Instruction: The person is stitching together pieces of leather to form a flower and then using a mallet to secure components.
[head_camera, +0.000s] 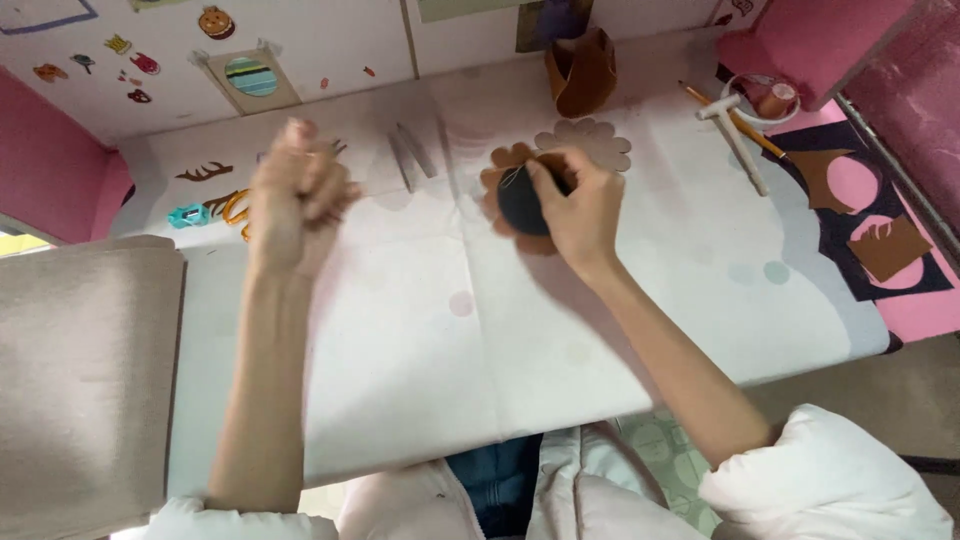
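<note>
My right hand (580, 210) pinches a brown scalloped felt flower (507, 160) with a dark round disc (522, 200) on it, held above the table. My left hand (295, 195) is raised to the left, fingers closed and blurred; a thin thread seems to run from it, but I cannot make out a needle. A second, paler scalloped felt piece (590, 140) lies on the white cloth (430, 320) just behind the right hand.
Grey tweezers (412, 152) lie at the middle back. A brown felt cup (580, 70) stands behind. A white T-shaped tool (738, 135), a pencil (740, 125) and a tape roll (765, 98) lie at the right, brown and pink cut-outs (880, 235) further right. A grey cushion (85, 370) is at left.
</note>
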